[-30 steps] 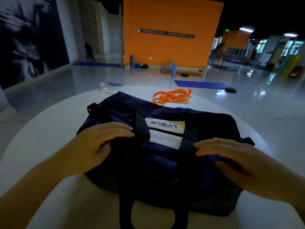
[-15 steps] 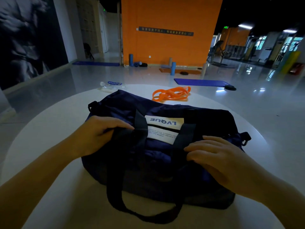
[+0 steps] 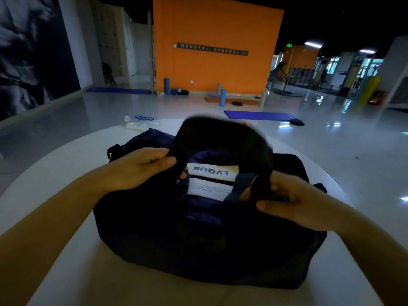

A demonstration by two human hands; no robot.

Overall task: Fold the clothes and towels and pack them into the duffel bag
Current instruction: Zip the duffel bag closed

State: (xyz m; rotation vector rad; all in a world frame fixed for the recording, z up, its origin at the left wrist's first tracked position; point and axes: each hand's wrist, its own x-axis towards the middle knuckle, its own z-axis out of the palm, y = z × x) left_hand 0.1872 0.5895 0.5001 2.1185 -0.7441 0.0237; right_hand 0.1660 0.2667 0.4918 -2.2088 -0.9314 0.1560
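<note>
A dark navy duffel bag [image 3: 207, 239] with a white LVQUE label [image 3: 212, 172] lies on the round white table [image 3: 55, 168] in front of me. Its black strap handle [image 3: 223, 131] stands up in a blurred arch over the bag. My left hand [image 3: 141, 166] grips the left end of the strap. My right hand [image 3: 289, 202] pinches the right end. No clothes or towels show outside the bag.
A clear water bottle [image 3: 141, 120] lies at the table's far edge. Beyond it spreads a glossy gym floor with a blue mat [image 3: 258, 115], foam rollers [image 3: 223, 97] and an orange wall [image 3: 216, 47]. Exercise machines stand at the far right.
Both hands left the top of the bag, took hold of the black strap and raised it from the near side into an arch. The orange band behind is now hidden.
</note>
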